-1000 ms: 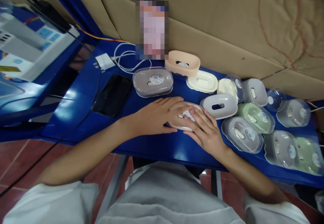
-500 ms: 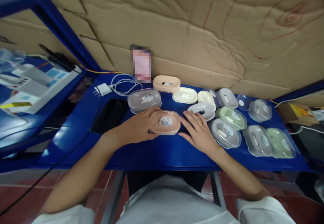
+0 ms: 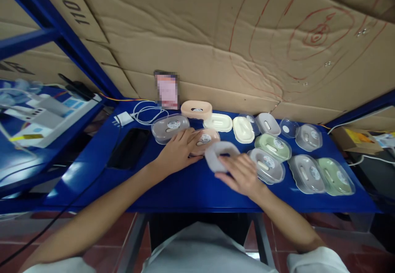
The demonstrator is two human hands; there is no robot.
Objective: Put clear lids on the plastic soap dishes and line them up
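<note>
My left hand [image 3: 177, 151] is closed over the left end of a pink oval soap box [image 3: 208, 137] with a clear lid and a round label. That box rests on the blue table. My right hand [image 3: 242, 173] grips a light grey oval soap box part [image 3: 214, 158] with a hole in its middle. The grey part is tilted and slightly blurred, just in front of the pink box. Behind my left hand sits a grey-brown lidded soap box [image 3: 163, 130]. A clear-lidded grey soap box [image 3: 265, 168] lies close to the right of my right hand.
Along the back stand a peach box part [image 3: 191, 108], a cream tray [image 3: 219, 123] and a second cream part [image 3: 243, 130]. Several lidded green and grey boxes fill the right side. At left lie a black phone [image 3: 128, 147], a white charger [image 3: 124, 118] and cables. Cardboard [image 3: 191, 38] walls the back.
My right hand has picked up the light grey part from beside the cream one and brought it left and nearer. The pink box has moved back slightly, with my left hand still on it.
</note>
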